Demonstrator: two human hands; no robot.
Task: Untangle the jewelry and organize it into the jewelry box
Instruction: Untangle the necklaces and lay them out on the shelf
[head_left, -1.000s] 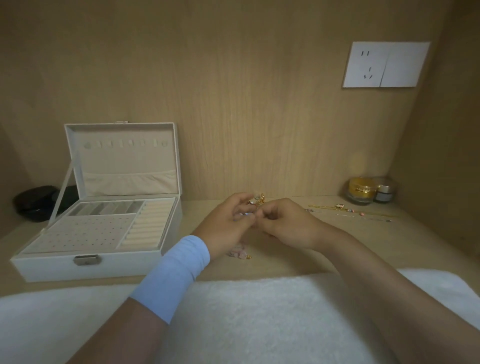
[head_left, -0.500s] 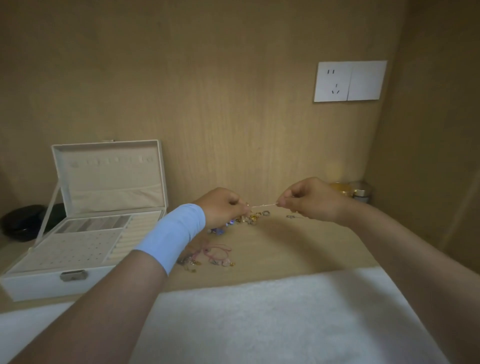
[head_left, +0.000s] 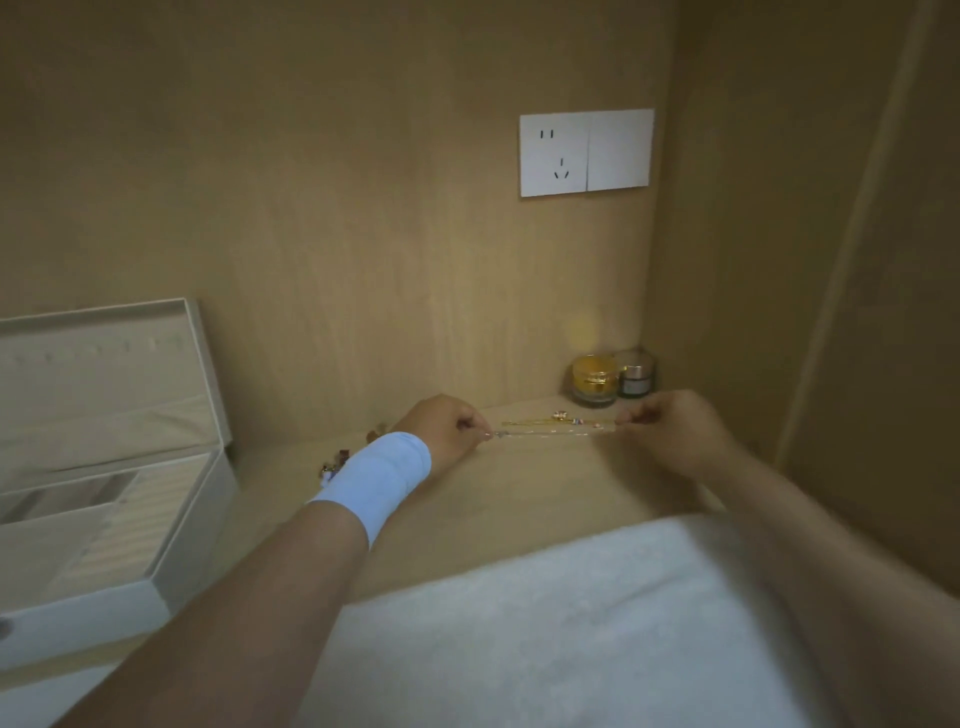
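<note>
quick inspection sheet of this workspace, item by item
surface: wooden shelf, white towel along its near edge
job's things: jewelry box open at left; chain stretched between the hands; tangle behind the left wrist
clutter: jars in the back corner
grippers: left hand and right hand each pinch a chain end
cables: nothing seen
surroundings: wall socket, wood panels

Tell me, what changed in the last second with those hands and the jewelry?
The left hand and right hand drew apart from the tangle, pulling one thin chain straight between them, and carried it right toward the jars. Both pinch its ends throughout; the jewelry box stays open.
</note>
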